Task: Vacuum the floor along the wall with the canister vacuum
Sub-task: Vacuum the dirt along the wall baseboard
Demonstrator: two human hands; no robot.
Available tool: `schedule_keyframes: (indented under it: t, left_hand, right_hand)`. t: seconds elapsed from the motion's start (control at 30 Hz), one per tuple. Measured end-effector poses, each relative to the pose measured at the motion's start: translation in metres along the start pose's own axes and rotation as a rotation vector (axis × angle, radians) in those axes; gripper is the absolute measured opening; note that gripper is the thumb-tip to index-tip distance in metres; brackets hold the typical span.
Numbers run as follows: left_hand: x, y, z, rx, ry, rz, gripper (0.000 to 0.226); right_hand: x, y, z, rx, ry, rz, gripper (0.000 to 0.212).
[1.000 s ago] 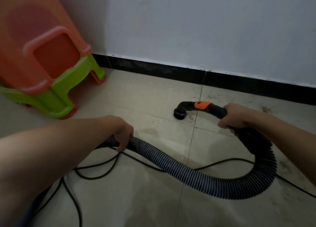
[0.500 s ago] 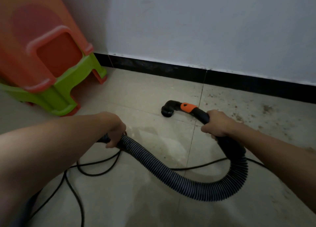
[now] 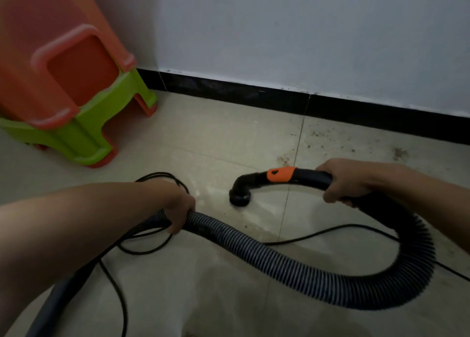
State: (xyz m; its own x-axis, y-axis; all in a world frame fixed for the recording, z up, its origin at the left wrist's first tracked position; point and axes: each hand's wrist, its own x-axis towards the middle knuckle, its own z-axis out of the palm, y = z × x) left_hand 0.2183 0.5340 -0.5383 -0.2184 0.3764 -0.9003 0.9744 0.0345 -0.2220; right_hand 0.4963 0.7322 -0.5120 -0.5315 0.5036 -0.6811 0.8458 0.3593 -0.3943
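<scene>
**Head view: the nozzle lies short of the soiled strip below the wall**

The pale wall (image 3: pixel 305 31) fills the upper field and meets the tiled floor (image 3: pixel 216 138) at a black skirting (image 3: pixel 254 95), which runs from upper left down to the right. Stacked orange and green plastic stools (image 3: pixel 63 95) stand in the left corner, well apart from the work. The ribbed hose (image 3: pixel 279 260) sweeps across the foreground from the lower left, loops low on the right and rises into the black handle (image 3: pixel 312 176). The canister itself is out of view. A thin black cord (image 3: pixel 318 232) lies on the tiles under and beside the hose.

The left hand (image 3: pixel 178 207) has its fingers curled over the hose at mid-length and lifts it clear of the cord coils. The right hand (image 3: pixel 346 181) is wrapped round the handle just behind the orange collar (image 3: pixel 281 174).

The handle's long axis runs nearly level, left to right, roughly parallel to the skirting. From the right hand the downturned nozzle (image 3: pixel 239 197) lies to the left, with its mouth at the floor. Whether it touches the tile cannot be told.

The grit (image 3: pixel 399 152) lies beyond the right hand, scattered between it and the skirting and rightward along the wall. The next pass probably calls for the right hand, the nearer one, to carry the nozzle away from the body and rightward, while the left feeds slack.
</scene>
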Motion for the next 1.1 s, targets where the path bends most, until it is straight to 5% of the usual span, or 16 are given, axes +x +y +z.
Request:
schedule_keyframes:
  t: [0.23,0.5,0.67,0.87,1.1]
  left_hand:
    - [0.000,0.001,-0.004,0.010,-0.063,0.004,0.044]
    - [-0.003,-0.003,-0.007,0.044,-0.051,-0.036,0.044]
    - [-0.011,-0.018,-0.001,0.119,-0.058,-0.132,0.047]
    - [-0.010,-0.022,-0.005,0.060,-0.012,-0.152,0.048]
    - [-0.004,-0.016,-0.029,0.038,0.024,-0.110,0.047]
  right_hand:
    - [-0.014,0.010,-0.006,-0.062,-0.185,0.041,0.021]
    - [-0.009,-0.021,0.010,-0.126,-0.159,0.019,0.023]
    - [0.014,-0.021,0.041,-0.105,0.195,-0.043,0.024]
    - [0.026,0.015,0.007,-0.043,0.437,0.120,0.028]
    - [0.019,0.047,-0.023,0.022,0.437,0.247,0.021]
